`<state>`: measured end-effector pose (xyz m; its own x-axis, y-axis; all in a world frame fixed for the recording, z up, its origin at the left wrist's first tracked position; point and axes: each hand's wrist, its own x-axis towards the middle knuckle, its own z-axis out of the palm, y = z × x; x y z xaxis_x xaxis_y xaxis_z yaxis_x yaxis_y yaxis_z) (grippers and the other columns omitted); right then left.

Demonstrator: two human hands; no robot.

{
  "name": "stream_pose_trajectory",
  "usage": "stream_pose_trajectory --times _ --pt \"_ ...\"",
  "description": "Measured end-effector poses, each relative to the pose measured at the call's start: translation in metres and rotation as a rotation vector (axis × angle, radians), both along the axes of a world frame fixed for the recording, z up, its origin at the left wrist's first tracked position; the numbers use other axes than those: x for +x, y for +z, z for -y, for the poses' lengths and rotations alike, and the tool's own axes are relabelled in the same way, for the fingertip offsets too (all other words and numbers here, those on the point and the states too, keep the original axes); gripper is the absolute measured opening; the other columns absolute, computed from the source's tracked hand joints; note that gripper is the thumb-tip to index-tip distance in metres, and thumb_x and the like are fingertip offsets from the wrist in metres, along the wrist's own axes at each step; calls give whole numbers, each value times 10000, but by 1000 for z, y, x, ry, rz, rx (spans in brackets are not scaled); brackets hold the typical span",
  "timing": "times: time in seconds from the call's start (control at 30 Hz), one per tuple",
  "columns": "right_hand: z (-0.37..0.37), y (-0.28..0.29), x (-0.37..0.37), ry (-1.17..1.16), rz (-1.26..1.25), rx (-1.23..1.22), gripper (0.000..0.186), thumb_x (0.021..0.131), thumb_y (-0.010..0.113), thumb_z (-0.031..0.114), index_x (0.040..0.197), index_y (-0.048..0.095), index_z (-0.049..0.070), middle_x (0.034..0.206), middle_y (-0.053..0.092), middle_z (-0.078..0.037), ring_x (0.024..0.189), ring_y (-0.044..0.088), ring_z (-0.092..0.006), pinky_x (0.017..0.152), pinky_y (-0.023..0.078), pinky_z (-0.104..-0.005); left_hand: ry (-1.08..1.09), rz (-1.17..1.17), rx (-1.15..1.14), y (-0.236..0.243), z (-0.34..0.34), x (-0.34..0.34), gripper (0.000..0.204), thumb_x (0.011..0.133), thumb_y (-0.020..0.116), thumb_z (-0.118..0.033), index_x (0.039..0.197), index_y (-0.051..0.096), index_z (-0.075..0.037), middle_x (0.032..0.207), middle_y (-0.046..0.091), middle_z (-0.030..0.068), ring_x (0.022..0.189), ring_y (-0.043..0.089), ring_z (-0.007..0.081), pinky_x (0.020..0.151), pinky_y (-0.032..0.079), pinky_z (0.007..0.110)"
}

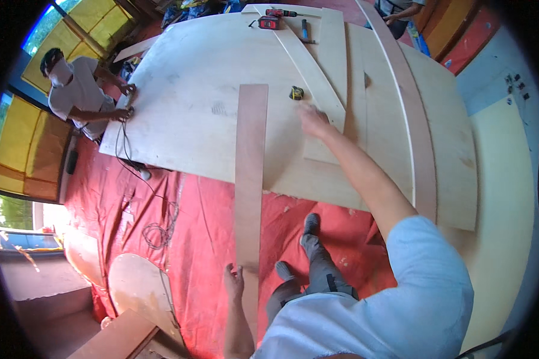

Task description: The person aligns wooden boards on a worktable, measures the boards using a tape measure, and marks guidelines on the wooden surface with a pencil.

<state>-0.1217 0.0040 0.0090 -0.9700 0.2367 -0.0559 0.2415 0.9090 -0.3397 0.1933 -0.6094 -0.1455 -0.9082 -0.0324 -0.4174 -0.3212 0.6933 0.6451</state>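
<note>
Left of the long board (250, 131) we have a wide open stretch of plywood sheet (185, 72), bounded by the co-worker's hands (121, 114) and black cord (126, 142) at the edge. The board itself bars a low crossing to our right hand (313, 121). Just beyond that hand sits the tape measure (296, 93); further off, drill (270, 23) and hammer (305, 30) crowd the far side. Rightward, we meet the angled plank (309, 64), then the long curved strip (416, 125).

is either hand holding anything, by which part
Perhaps the long board, by its left edge toward the near end, where the left hand is; its grip is unclear. The right hand is too blurred to tell.
</note>
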Motion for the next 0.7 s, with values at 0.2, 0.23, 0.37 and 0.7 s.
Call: stream_pose_trajectory --times 0.2,0.23,0.37,0.7 --pt "-24 -27 -151 -203 247 30 780 940 764 585 1559 524 175 1645 474 -165 1482 522 -365 1153 494 -570 163 -104 200 93 -128 -90 408 1095 698 -323 1336 674 5 1181 751 160 1001 724 221 854 578 354" --pt "-33 -36 -157 -214 234 33 766 929 773 565 1538 547 158 1596 523 -168 1451 546 -366 1145 500 -559 193 -86 316 113 -164 -110 388 1108 682 -306 1331 673 10 1157 750 144 965 719 198 837 576 333" --pt "-36 -10 -140 -72 210 -391 659 879 816 390 1449 634 112 1384 675 -166 1342 617 -376 1109 517 -528 163 -88 586 182 -258 -186 358 1141 635 -266 1331 656 36 1105 747 111 884 696 138 787 570 285" --pt "88 89 75 486 -258 -571 698 851 828 94 1505 584 98 1405 614 -161 1328 608 -364 1155 513 -474 -82 326 996 215 -321 -251 276 1061 754 -199 1263 751 -10 982 725 4 814 610 80 697 484 266"
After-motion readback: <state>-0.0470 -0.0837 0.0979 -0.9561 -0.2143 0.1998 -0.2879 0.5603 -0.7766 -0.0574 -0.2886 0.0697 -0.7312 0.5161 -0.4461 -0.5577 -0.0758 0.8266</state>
